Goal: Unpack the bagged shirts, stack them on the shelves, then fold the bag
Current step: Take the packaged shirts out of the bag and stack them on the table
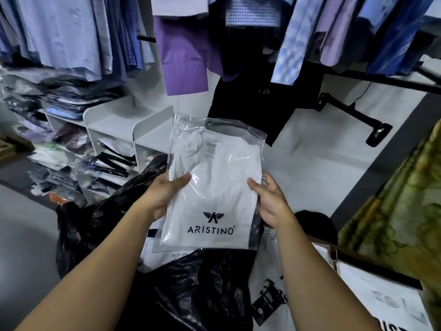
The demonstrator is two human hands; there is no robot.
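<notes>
**A:** Where is the shirt sitting at this moment?

**B:** The bagged shirt (212, 187), a folded white one in a clear sleeve with a black ARISTINO logo near its lower end, is hanging in the air between the two hands. It is hovering above the open black bag (191, 290).

**A:** How is the left hand gripping it?

**B:** The left hand (162, 199) is clasping the left edge about halfway up. Its thumb is lying flat across the front of the plastic, pointing toward the middle. The other fingers are passing behind the pack, so they are hidden.

**A:** And the right?

**B:** The right hand (269, 204) is pinching the right edge at about the same height. The thumb is pressing on the front, and the fingers (270, 181) are curling round the edge, with the clear plastic crumpling against them.

**A:** Which way is the pack pointing?

**B:** Its logo end is facing the person, and the collar end is pointing away toward the white shelves (114, 123).

**A:** What is lying around?

**B:** More white packs (272, 263) are showing among the black plastic below. Packed garments are filling the shelf compartments on the left. Blue hanging shirts (71, 39) and a purple shirt (183, 60) are dangling above. A cardboard box (386, 304) with a white label is sitting at the lower right.
</notes>
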